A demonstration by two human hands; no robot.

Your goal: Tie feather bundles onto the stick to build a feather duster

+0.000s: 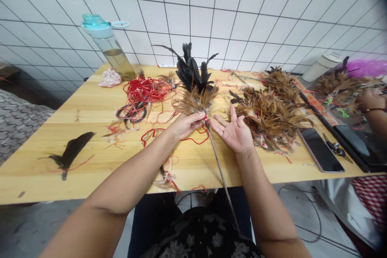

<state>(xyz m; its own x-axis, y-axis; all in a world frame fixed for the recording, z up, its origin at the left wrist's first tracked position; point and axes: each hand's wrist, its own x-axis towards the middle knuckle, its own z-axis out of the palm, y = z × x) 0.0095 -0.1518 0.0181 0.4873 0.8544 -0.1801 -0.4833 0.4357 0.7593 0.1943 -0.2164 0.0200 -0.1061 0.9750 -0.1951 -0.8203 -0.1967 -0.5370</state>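
Note:
A feather duster (197,98) with black feathers on top and a brown ruff below lies before me, its thin stick (220,165) running down toward my lap. My left hand (189,125) pinches it at the base of the brown feathers, where red string (206,117) is wound. Beside the stick, my right hand (234,132) is turned palm up with its fingers spread, holding nothing. Loose red string (193,141) trails over the table beneath the hands. To the right of my right hand sits a pile of brown feather bunches (269,113).
On the left are a water bottle (113,52), a tangle of red string (145,92), black rings (131,113) and a black feather (75,149). A phone (321,150) and scissors (337,148) lie right. Another person's hand (373,100) is at far right, near a white bottle (323,65).

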